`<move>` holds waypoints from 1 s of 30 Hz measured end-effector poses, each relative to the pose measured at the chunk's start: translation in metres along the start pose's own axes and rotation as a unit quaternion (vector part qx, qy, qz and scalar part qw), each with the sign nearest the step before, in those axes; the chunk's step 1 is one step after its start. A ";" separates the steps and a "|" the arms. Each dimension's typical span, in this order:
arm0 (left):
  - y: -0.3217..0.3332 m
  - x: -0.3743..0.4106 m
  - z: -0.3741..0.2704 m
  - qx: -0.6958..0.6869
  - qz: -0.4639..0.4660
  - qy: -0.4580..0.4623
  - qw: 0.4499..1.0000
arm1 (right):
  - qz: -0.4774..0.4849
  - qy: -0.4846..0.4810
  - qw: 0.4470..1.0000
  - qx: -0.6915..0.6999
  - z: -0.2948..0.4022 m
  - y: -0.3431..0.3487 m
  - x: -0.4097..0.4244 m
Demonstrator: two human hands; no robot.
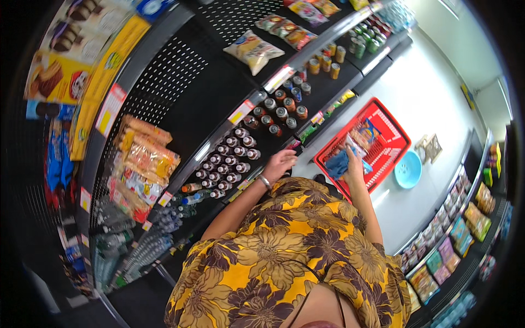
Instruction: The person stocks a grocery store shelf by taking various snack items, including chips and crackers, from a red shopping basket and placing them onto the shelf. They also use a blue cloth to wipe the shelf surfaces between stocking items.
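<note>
My right hand [355,165] reaches into a red plastic shopping basket [397,119] on the floor and touches a blue package [338,165]; whether its fingers grip it cannot be told. Beside that, a clear pack of brown food [361,141] lies in the basket. My left hand [282,162], with a bracelet on the wrist, is left of the basket near the lower shelf edge, fingers slightly bent and nothing seen in it. Dark bottles with white caps [225,160] and drink cans [283,110] stand in rows on the shelf to its left.
A light blue round plastic basin [408,169] sits on the floor right of the basket, near a beige item [431,148]. Upper shelves hold bread packs [147,151] and a chip bag [255,51]. Another shelf with packaged snacks [478,215] runs along the right.
</note>
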State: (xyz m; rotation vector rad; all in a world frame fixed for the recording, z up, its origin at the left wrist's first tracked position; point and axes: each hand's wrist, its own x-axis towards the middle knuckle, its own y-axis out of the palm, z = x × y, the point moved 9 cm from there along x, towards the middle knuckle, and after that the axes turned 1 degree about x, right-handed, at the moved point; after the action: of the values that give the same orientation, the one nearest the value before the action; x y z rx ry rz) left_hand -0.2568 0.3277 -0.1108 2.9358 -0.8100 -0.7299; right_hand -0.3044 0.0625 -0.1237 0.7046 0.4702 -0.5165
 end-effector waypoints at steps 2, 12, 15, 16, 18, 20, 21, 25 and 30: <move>-0.002 -0.004 -0.038 -0.052 0.014 0.050 0.997 | 0.111 -0.007 0.994 0.011 -0.005 0.099 -0.013; -0.075 -0.047 -0.114 0.021 -0.193 0.195 0.961 | 0.281 -0.052 0.924 -0.255 -0.026 0.238 -0.060; -0.098 -0.059 -0.119 0.032 -0.229 0.198 0.953 | 0.265 0.084 0.944 -0.176 -0.053 0.236 -0.058; -0.113 -0.064 -0.123 0.034 -0.248 0.204 0.946 | 0.253 0.104 0.949 -0.156 -0.056 0.246 -0.061; -0.150 -0.075 -0.127 0.014 -0.302 0.239 0.923 | 0.248 0.110 0.955 -0.116 -0.058 0.267 -0.059; -0.186 -0.092 -0.138 0.014 -0.367 0.290 0.884 | 0.231 0.055 0.962 -0.131 -0.035 0.291 -0.058; -0.206 -0.106 -0.151 0.067 -0.403 0.311 0.858 | 0.219 0.025 0.966 -0.136 -0.023 0.306 -0.057; -0.257 -0.154 -0.188 0.325 -0.534 0.340 0.702 | 0.299 -0.240 0.853 -0.355 0.009 0.387 -0.053; -0.262 -0.150 -0.166 0.471 -0.507 0.263 0.672 | 0.315 -0.491 0.550 -0.598 -0.032 0.447 -0.059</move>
State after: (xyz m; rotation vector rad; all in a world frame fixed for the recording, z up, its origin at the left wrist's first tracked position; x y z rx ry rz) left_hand -0.1709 0.6091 0.0685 3.9356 0.9192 0.9961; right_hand -0.0940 0.3917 0.1042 -0.8144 -0.5549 0.2285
